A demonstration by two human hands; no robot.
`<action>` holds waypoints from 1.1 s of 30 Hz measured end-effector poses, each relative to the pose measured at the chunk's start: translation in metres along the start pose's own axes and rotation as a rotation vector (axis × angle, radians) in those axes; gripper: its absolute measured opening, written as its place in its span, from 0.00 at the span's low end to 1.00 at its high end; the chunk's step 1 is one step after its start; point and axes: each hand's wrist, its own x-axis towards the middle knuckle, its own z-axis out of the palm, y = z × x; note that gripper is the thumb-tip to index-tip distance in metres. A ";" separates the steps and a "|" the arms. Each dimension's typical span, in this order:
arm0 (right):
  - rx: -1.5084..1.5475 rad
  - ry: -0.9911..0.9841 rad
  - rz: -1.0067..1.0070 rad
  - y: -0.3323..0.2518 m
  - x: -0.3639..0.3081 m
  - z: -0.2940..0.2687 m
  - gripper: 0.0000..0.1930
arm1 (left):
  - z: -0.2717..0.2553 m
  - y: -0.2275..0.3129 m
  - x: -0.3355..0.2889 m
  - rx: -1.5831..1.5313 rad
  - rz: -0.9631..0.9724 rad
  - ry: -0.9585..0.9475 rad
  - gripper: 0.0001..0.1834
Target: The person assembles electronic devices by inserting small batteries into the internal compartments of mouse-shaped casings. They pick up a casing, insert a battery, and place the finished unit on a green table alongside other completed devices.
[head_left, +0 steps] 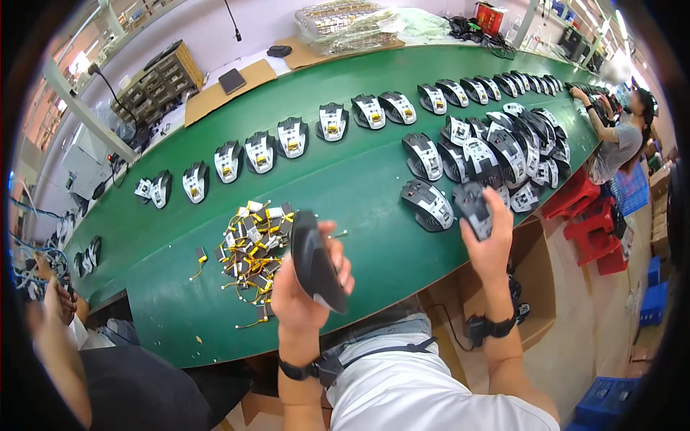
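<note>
Upright in my left hand (290, 296) is a black computer mouse (314, 260), its smooth dark side toward me and my fingers wrapped round it. My right hand (493, 243) grips a dark grey mouse part (471, 204) between thumb and fingers, slightly blurred, beside a heap of half-open mice (507, 152). Left of the heap, an open mouse (428, 204) lies on the green table. Close to my left hand is a pile of small battery packs (253, 241) with yellow tape and thin wires; one loose battery pack (200, 254) lies left of it.
A long row of open mice (292, 136) runs along the green table (374, 255). Behind stand a small drawer cabinet (154, 86), cardboard sheets (237, 90) and bagged trays (341, 27). A co-worker (624, 136) sits far right near red stools (595, 233); another person's arm (61, 352) is at left.
</note>
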 end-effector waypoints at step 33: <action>1.091 -0.304 0.422 -0.096 -0.001 0.120 0.12 | -0.072 -0.039 -0.088 -0.166 -0.052 0.082 0.38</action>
